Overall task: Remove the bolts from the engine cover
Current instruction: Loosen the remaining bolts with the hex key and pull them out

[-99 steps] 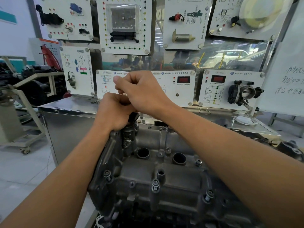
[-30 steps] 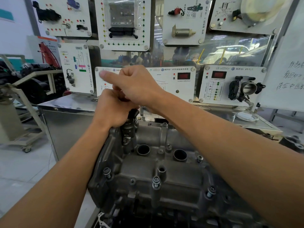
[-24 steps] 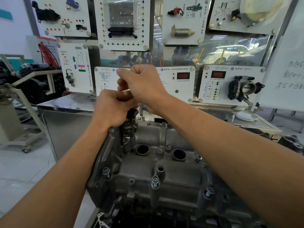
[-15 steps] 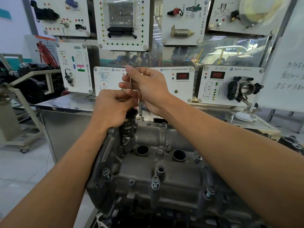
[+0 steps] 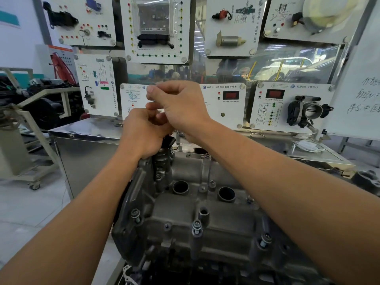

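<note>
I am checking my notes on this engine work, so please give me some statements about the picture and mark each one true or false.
1. The left hand grips a black part at the far end of the grey metal engine cover. True.
2. Two round open holes show on top of the cover. True.
3. The silver bolts on the near edge are all out. False: three stand in the cover there.
4. The right hand lies flat on the cover. False: it is raised above the left hand, with its fingers curled.
</note>
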### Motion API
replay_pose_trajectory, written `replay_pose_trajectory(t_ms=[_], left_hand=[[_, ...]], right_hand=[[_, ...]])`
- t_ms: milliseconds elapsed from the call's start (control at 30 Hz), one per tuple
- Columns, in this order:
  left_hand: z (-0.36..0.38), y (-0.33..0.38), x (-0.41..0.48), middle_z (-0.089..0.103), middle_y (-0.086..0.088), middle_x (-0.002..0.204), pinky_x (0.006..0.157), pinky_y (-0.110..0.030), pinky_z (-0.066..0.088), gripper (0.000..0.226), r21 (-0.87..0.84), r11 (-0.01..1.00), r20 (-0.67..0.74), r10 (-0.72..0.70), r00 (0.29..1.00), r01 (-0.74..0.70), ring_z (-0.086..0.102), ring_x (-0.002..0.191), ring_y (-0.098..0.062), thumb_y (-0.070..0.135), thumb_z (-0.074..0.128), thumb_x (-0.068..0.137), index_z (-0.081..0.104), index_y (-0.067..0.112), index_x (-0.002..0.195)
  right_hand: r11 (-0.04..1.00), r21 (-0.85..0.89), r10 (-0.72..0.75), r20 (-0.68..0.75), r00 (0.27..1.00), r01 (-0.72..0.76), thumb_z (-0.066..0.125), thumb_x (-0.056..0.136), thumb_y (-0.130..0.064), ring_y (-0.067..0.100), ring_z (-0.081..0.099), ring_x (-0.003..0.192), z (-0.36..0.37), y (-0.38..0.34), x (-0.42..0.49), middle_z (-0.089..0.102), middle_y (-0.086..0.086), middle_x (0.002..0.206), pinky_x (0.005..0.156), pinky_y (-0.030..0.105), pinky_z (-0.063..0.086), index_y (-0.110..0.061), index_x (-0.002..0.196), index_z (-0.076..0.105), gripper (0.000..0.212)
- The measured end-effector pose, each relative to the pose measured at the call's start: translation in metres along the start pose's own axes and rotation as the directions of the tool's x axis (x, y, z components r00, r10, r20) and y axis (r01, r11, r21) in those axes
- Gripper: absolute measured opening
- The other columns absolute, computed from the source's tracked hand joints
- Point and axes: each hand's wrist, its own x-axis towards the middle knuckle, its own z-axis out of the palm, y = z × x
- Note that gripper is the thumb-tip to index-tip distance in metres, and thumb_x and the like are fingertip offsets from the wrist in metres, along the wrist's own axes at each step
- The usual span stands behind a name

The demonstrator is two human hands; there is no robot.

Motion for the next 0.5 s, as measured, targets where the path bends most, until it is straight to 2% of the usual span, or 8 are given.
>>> replay_pose_trajectory(t_ms=[67, 133, 200, 267, 367, 433, 500], left_hand=[[0.0, 0.001, 0.002, 0.065, -0.01, 0.067, 0.064, -0.033, 0.05, 0.016, 0.067, 0.997, -0.005, 0.027, 1.0, -0.026, 0.06, 0.065, -0.026, 0.01, 0.072, 0.082, 0.062, 0.004, 0.071], [0.0, 0.001, 0.002, 0.06, -0.003, 0.062, 0.055, -0.021, 0.046, 0.022, 0.123, 0.991, -0.009, 0.051, 0.999, -0.049, 0.056, 0.059, -0.015, 0.007, 0.07, 0.083, 0.056, 0.011, 0.065], [0.001, 0.0, 0.001, 0.058, 0.002, 0.061, 0.051, -0.019, 0.042, 0.027, 0.107, 0.994, -0.009, 0.04, 0.999, -0.039, 0.052, 0.056, -0.009, 0.008, 0.072, 0.082, 0.054, 0.016, 0.063], [0.001, -0.001, 0.0, 0.061, -0.001, 0.062, 0.051, -0.019, 0.042, 0.023, 0.029, 0.999, -0.01, 0.035, 0.999, -0.034, 0.052, 0.053, -0.012, 0.009, 0.075, 0.081, 0.059, 0.013, 0.064], [0.002, -0.004, -0.003, 0.072, -0.005, 0.074, 0.065, -0.022, 0.051, 0.004, -0.087, 0.992, 0.032, 0.093, 0.995, -0.09, 0.064, 0.067, -0.011, 0.007, 0.072, 0.086, 0.072, 0.003, 0.084], [0.001, -0.005, -0.002, 0.075, -0.007, 0.081, 0.078, -0.027, 0.056, 0.007, -0.125, 0.988, 0.094, 0.107, 0.99, -0.094, 0.071, 0.077, -0.013, 0.003, 0.066, 0.091, 0.073, 0.0, 0.092], [0.001, -0.007, -0.001, 0.076, -0.01, 0.086, 0.083, -0.035, 0.058, 0.012, -0.124, 0.988, 0.145, 0.105, 0.984, -0.087, 0.074, 0.081, -0.017, 0.003, 0.062, 0.094, 0.073, 0.005, 0.091]], right_hand=[[0.995, -0.089, -0.044, 0.084, 0.995, 0.052, 0.073, 0.09, -0.017, -0.004, 0.059, 0.055, -0.002, 0.002, 0.0, 0.066, -0.004, 0.057, 0.052, 0.02, 0.046, -0.008, 0.067, 0.069, 0.025], [0.988, -0.134, -0.06, 0.143, 0.988, 0.08, 0.074, 0.089, -0.021, -0.011, 0.055, 0.051, -0.002, 0.002, -0.002, 0.06, -0.009, 0.05, 0.054, 0.016, 0.044, -0.01, 0.061, 0.064, 0.031], [0.987, -0.14, -0.059, 0.171, 0.983, 0.083, 0.073, 0.089, -0.018, -0.007, 0.057, 0.053, -0.005, 0.003, -0.001, 0.062, -0.006, 0.054, 0.052, 0.017, 0.046, -0.011, 0.071, 0.066, 0.021], [0.996, -0.077, -0.038, 0.174, 0.984, 0.052, 0.067, 0.093, -0.01, 0.007, 0.062, 0.058, -0.012, 0.002, 0.001, 0.067, 0.002, 0.064, 0.05, 0.02, 0.049, -0.008, 0.086, 0.067, 0.006], [0.999, 0.045, 0.012, 0.169, 0.986, -0.02, 0.062, 0.095, -0.004, 0.017, 0.066, 0.067, -0.024, 0.006, 0.006, 0.072, 0.008, 0.078, 0.053, 0.024, 0.052, -0.007, 0.095, 0.065, 0.004], [0.992, 0.117, 0.03, 0.176, 0.984, -0.051, 0.067, 0.092, -0.005, 0.019, 0.064, 0.067, -0.028, 0.009, 0.007, 0.071, 0.008, 0.078, 0.052, 0.024, 0.051, -0.007, 0.094, 0.067, 0.003], [0.991, 0.116, 0.043, 0.159, 0.986, -0.062, 0.073, 0.087, -0.006, 0.026, 0.054, 0.064, -0.029, 0.015, 0.008, 0.066, 0.009, 0.072, 0.047, 0.026, 0.045, -0.008, 0.09, 0.068, 0.006]])
